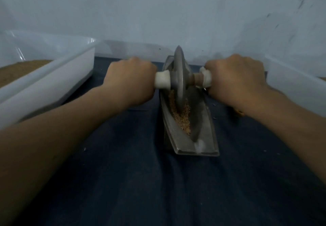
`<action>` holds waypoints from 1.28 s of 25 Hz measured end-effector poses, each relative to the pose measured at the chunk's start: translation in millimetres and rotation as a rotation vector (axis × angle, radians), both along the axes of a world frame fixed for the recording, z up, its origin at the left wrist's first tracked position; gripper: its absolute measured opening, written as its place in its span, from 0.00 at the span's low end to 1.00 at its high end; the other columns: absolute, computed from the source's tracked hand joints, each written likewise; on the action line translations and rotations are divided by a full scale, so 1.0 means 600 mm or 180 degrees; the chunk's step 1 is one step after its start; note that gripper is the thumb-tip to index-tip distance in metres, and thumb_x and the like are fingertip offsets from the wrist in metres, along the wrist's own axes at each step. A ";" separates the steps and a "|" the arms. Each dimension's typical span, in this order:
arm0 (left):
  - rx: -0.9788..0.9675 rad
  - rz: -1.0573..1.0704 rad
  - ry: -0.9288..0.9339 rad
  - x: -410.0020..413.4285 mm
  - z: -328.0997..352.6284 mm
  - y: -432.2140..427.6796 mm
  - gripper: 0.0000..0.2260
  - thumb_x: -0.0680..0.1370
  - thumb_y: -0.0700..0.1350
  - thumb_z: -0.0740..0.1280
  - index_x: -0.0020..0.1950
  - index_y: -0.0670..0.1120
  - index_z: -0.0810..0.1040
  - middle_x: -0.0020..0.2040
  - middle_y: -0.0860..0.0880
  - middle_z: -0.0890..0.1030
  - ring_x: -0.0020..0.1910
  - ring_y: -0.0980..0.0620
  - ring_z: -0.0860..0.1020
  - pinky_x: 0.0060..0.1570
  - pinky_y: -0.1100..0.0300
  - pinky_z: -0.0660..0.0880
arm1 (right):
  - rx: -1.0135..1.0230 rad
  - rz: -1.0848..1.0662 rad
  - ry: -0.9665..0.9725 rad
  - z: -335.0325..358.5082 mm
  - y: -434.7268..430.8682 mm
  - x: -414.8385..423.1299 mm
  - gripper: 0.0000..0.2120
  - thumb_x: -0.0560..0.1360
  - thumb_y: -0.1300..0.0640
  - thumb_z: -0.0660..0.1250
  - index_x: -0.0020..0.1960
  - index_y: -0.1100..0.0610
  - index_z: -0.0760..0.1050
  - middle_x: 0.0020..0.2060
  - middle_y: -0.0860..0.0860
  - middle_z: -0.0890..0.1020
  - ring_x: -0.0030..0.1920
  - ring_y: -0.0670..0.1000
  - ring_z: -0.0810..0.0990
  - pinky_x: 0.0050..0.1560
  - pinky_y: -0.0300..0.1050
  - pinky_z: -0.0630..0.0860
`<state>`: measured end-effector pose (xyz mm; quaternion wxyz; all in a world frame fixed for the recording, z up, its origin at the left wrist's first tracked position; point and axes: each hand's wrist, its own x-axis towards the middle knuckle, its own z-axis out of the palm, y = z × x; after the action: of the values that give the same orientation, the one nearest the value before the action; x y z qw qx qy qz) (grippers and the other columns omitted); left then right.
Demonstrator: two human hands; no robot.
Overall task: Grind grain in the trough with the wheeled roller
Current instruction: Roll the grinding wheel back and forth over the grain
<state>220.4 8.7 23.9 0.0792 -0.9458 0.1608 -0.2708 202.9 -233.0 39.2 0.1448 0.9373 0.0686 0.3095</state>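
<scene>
A long grey metal trough lies lengthwise on a dark blue cloth, running away from me. Tan crushed grain fills its groove. A grey metal disc roller stands upright in the far half of the trough, its edge down in the grain. Its axle handles, wrapped in white, stick out to both sides. My left hand grips the left handle. My right hand grips the right handle. Both fists hide the outer ends of the handles.
A white plastic tub holding brown ground material stands at the left. Another white tub stands at the right. A pale wall rises close behind. The dark blue cloth covers the surface in front.
</scene>
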 end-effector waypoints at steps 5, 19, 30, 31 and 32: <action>0.0239 0.0181 -0.0446 0.098 0.039 -0.037 0.04 0.72 0.46 0.68 0.46 0.49 0.79 0.32 0.49 0.65 0.32 0.45 0.70 0.33 0.55 0.64 | 0.0762 -0.0133 0.0117 -0.023 -0.006 0.106 0.09 0.71 0.51 0.70 0.37 0.50 0.71 0.31 0.48 0.69 0.32 0.54 0.69 0.32 0.42 0.62; 0.0242 -0.0276 -0.0313 -0.012 0.010 0.006 0.03 0.74 0.48 0.67 0.46 0.54 0.76 0.34 0.52 0.67 0.32 0.45 0.72 0.29 0.57 0.61 | 0.0202 -0.0085 0.0675 0.007 -0.010 -0.047 0.06 0.69 0.46 0.69 0.37 0.42 0.71 0.29 0.46 0.73 0.28 0.49 0.70 0.29 0.41 0.65; -0.0004 -0.0077 0.0209 0.032 0.017 0.000 0.07 0.74 0.49 0.67 0.51 0.53 0.78 0.40 0.49 0.76 0.38 0.44 0.75 0.35 0.54 0.68 | 0.0081 -0.0098 0.0495 0.014 0.007 0.027 0.08 0.70 0.50 0.70 0.37 0.49 0.72 0.32 0.49 0.74 0.32 0.52 0.72 0.29 0.40 0.63; 0.0116 -0.0153 0.0318 0.005 0.026 0.006 0.06 0.73 0.49 0.67 0.49 0.54 0.78 0.38 0.51 0.74 0.36 0.47 0.74 0.34 0.54 0.68 | 0.0108 -0.0046 0.0682 0.013 0.003 -0.005 0.09 0.70 0.49 0.69 0.36 0.47 0.70 0.32 0.47 0.74 0.32 0.51 0.73 0.29 0.41 0.64; 0.0226 -0.0236 0.0442 -0.019 0.037 0.011 0.05 0.72 0.49 0.67 0.47 0.54 0.77 0.36 0.52 0.73 0.35 0.49 0.73 0.33 0.55 0.68 | 0.0168 -0.0013 0.0868 0.014 -0.005 -0.035 0.08 0.69 0.48 0.68 0.36 0.45 0.69 0.31 0.45 0.74 0.31 0.49 0.73 0.29 0.41 0.65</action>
<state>208.8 15.0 46.1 0.0913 -0.9523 0.2103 -0.2015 181.8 -235.8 47.6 0.1101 0.9743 0.0776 0.1807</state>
